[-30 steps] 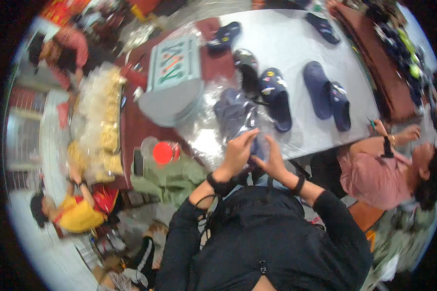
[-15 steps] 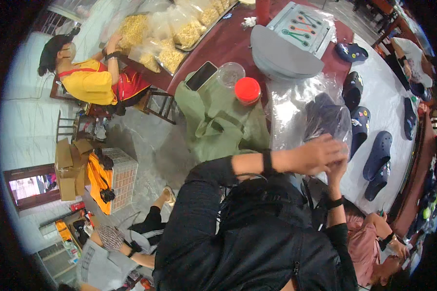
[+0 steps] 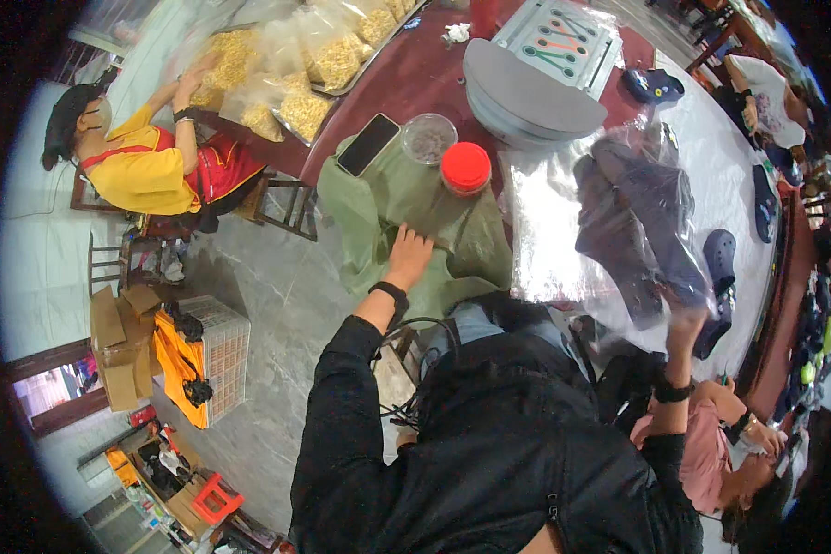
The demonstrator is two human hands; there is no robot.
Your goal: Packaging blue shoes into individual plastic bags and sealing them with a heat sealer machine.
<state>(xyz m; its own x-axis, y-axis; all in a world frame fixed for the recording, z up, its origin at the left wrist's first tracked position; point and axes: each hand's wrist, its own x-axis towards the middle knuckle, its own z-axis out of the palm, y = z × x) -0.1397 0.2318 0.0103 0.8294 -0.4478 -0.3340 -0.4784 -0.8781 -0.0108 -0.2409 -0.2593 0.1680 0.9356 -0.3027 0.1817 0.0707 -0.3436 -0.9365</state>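
Observation:
My right hand [image 3: 685,325] is closed on the lower right edge of a clear plastic bag [image 3: 660,185]; its fingers are partly smeared by motion. Inside the bag lie dark clogs [image 3: 619,189]. My left hand [image 3: 410,258] rests on a green cloth bag [image 3: 360,208], its fingers stretched out and nothing held. On that cloth, beyond the left hand, are a dark phone [image 3: 369,145], a round clear tub [image 3: 428,138] and a jar with a red lid [image 3: 465,168]. More navy clogs [image 3: 719,258] lie just right of the plastic bag.
A grey case [image 3: 537,88] with coloured links on top stands at the far side. Bags of yellow snack pieces [image 3: 307,113] fill the far left, where a person in yellow [image 3: 152,171] works. Another person in pink [image 3: 702,443] sits at the lower right. A white crate [image 3: 222,346] stands on the floor.
My hands were together at the plastic bag's near end. The left has moved away onto the green cloth; the right has moved right and nearer, and the bag now lies spread out.

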